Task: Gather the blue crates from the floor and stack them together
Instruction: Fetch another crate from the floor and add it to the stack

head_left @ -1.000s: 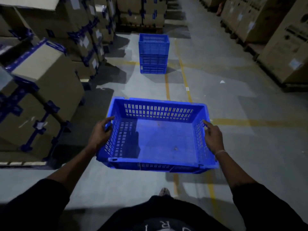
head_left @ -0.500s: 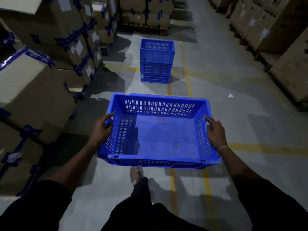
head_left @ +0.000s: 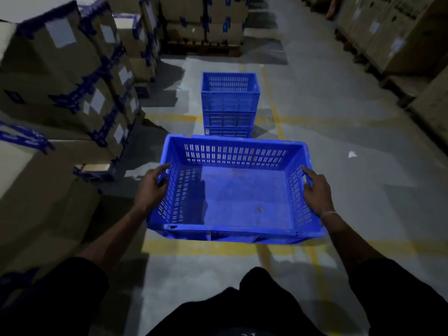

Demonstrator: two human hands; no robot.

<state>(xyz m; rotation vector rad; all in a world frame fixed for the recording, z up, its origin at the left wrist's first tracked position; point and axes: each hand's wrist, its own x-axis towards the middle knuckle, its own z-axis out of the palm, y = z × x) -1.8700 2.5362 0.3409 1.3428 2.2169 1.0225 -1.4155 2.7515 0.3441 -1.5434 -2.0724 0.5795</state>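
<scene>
I carry an empty blue crate (head_left: 232, 154) with slotted walls in front of me, level and off the floor. My left hand (head_left: 151, 189) grips its left wall near the rim, and my right hand (head_left: 317, 190) grips its right wall. Straight ahead on the floor stands a stack of blue crates (head_left: 229, 105), three high, just beyond the carried crate's far rim.
Stacked cardboard boxes (head_left: 72, 76) with blue tape line the left side of the aisle. More boxes on pallets (head_left: 400, 32) run along the right and across the far end. Yellow floor lines (head_left: 271, 103) cross the grey concrete. A scrap of white paper (head_left: 352, 154) lies at right.
I have walked forward down the aisle with the crate held in both hands. The stack of blue crates is nearer and larger in view.
</scene>
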